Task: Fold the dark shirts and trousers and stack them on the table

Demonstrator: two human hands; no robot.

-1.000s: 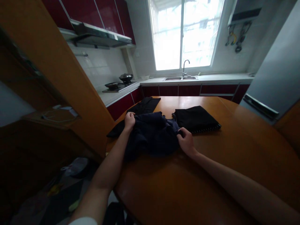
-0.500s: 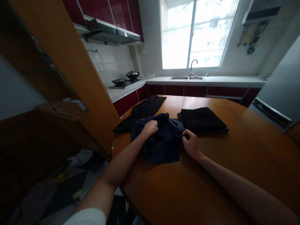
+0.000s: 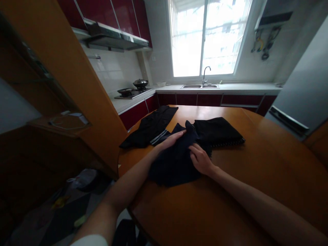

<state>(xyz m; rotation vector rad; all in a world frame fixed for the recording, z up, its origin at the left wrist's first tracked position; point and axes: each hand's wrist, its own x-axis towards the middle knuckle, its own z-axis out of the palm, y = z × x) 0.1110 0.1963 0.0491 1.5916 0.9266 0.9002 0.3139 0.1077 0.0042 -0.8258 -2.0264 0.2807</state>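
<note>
A dark navy garment (image 3: 176, 167) lies bunched on the wooden table in front of me, one part of it sticking up in a fold. My left hand (image 3: 173, 139) rests on its upper left side, fingers stretched out flat over the cloth. On its right side is my right hand (image 3: 202, 160), with the fingers a little bent and apart, their tips touching the fabric. A striped band (image 3: 159, 136) with pale lines shows left of my left hand. Just beyond my right hand sits a folded black cloth item (image 3: 219, 131), close against the navy garment.
Black trousers (image 3: 151, 124) lie spread at the table's far left. The round wooden table (image 3: 269, 177) extends to the right. Behind are a counter with a sink (image 3: 200, 86), a stove with a lidded pan (image 3: 140, 83), and a fridge (image 3: 302, 85) at right.
My left fist has opened flat and moved right. My right hand has shifted left and its grip has loosened. The navy garment has been turned over, and the striped band now shows.
</note>
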